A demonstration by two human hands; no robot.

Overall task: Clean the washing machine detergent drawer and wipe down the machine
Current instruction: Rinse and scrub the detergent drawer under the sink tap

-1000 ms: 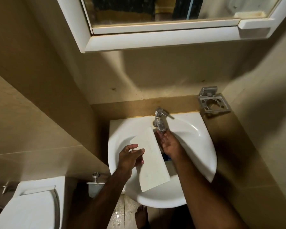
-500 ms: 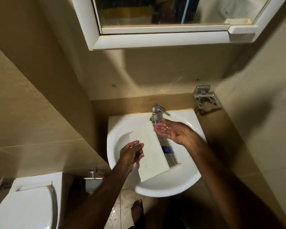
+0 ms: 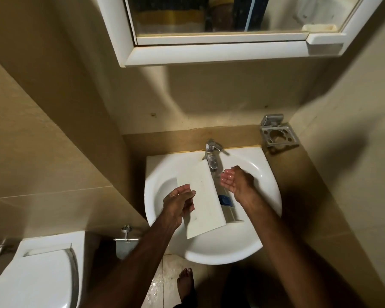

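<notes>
The white detergent drawer [image 3: 203, 196] stands tilted on its side in the white corner sink [image 3: 269, 185], its flat face toward me and a blue insert showing at its right edge. My left hand [image 3: 179, 205] grips the drawer's left edge, thumb over the face. My right hand [image 3: 237, 182] is wet and held palm up, fingers relaxed, just right of the drawer and below the chrome tap [image 3: 212, 155]. It holds nothing.
A mirrored white cabinet [image 3: 209, 52] hangs above the sink. A metal holder [image 3: 278, 135] is fixed to the wall at the right. A toilet [image 3: 38, 276] stands at the lower left with a wall valve [image 3: 126, 235] beside it. My bare foot [image 3: 186, 285] stands on wet floor tiles.
My right hand came away from behind the drawer under the tap and moved right, turning palm up. My left hand kept its hold on the drawer.
</notes>
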